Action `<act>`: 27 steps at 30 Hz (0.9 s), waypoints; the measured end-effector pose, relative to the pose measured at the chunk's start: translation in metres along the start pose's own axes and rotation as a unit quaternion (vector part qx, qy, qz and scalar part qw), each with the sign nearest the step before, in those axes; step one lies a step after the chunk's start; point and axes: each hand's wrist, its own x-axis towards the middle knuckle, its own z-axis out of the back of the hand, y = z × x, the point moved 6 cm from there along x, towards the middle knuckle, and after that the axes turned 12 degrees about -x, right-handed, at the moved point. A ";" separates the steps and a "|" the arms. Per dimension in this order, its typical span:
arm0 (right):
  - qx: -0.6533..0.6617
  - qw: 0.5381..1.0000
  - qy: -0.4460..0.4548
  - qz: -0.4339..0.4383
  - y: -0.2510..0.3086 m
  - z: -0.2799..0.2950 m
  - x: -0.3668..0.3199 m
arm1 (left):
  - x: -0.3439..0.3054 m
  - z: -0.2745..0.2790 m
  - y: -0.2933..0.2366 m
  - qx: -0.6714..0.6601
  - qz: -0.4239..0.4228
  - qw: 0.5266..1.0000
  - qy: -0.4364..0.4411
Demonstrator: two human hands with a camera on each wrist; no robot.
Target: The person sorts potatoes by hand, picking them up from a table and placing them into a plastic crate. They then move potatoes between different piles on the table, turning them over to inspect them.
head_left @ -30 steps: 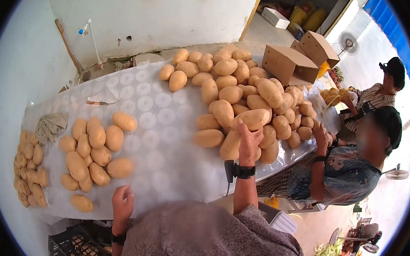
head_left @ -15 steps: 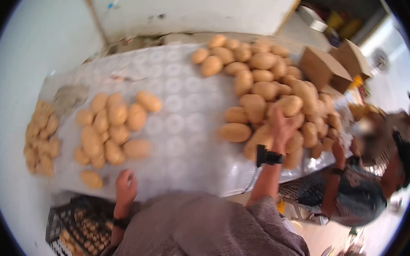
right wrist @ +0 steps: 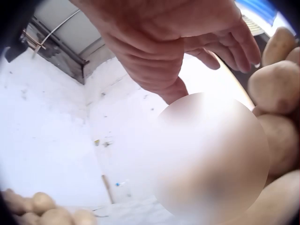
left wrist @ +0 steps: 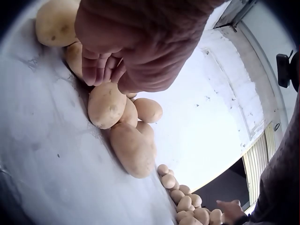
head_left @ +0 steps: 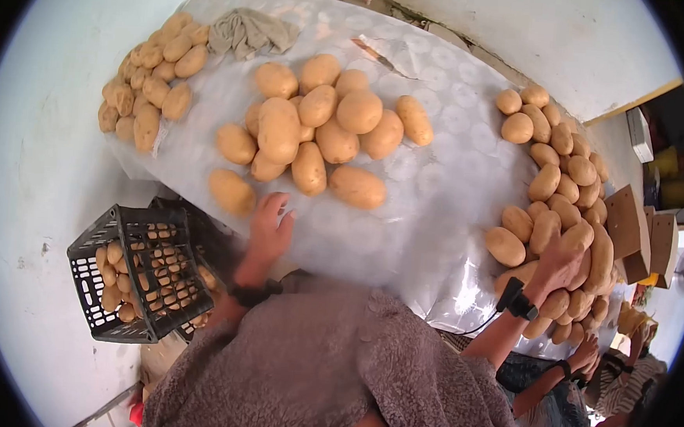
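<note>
Near the table's front edge, my left hand (head_left: 270, 229) has its fingers loosely bent and holds nothing. Its fingertips are beside a single potato (head_left: 231, 192) at the front of the middle group of potatoes (head_left: 336, 140). In the left wrist view, the same hand (left wrist: 136, 47) hangs over several potatoes (left wrist: 107, 105). My right hand (head_left: 560, 266) reaches over the large heap of potatoes (head_left: 543, 183), next to a potato (head_left: 578, 237) beyond its fingers. The right wrist view shows that hand (right wrist: 187, 37) with thumb and fingers apart; a blurred patch hides what lies below the thumb.
A third potato pile (head_left: 158, 77) lies at the table's left end, by a grey cloth (head_left: 251, 34). A black crate (head_left: 126, 224) with potatoes stands below the table edge. Cardboard boxes (head_left: 629, 231) stand past the heap, and another person's hand (head_left: 584, 353) is at its near side.
The head view has swung left, bringing the middle group and crate nearer the centre. My right hand stays over the large heap, now apart from the long potato it touched earlier.
</note>
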 end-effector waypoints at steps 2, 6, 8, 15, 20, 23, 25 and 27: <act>0.117 0.980 0.059 0.152 0.057 0.015 -0.037 | 0.006 -0.001 0.003 -0.040 0.009 0.999 0.014; 0.247 0.851 0.068 0.458 0.157 0.012 -0.151 | 0.016 -0.013 0.001 -0.031 -0.012 0.999 0.036; 0.271 0.793 0.137 0.528 0.194 0.011 -0.204 | 0.020 -0.016 -0.007 -0.008 -0.039 0.998 0.047; 0.179 0.738 0.165 0.629 0.250 0.004 -0.282 | 0.030 -0.015 -0.018 0.003 -0.060 0.996 0.059; 0.102 0.750 0.155 0.635 0.258 -0.018 -0.290 | 0.029 -0.018 -0.021 0.003 -0.072 0.996 0.048; 0.095 0.749 0.151 0.638 0.262 -0.021 -0.291 | 0.025 -0.025 -0.019 0.037 -0.084 0.996 0.024; 0.084 0.748 0.156 0.639 0.260 -0.028 -0.292 | 0.025 -0.026 -0.028 0.036 -0.096 0.995 0.010; 0.133 0.745 0.130 0.640 0.259 -0.031 -0.291 | 0.022 -0.028 -0.038 0.034 -0.109 0.993 -0.003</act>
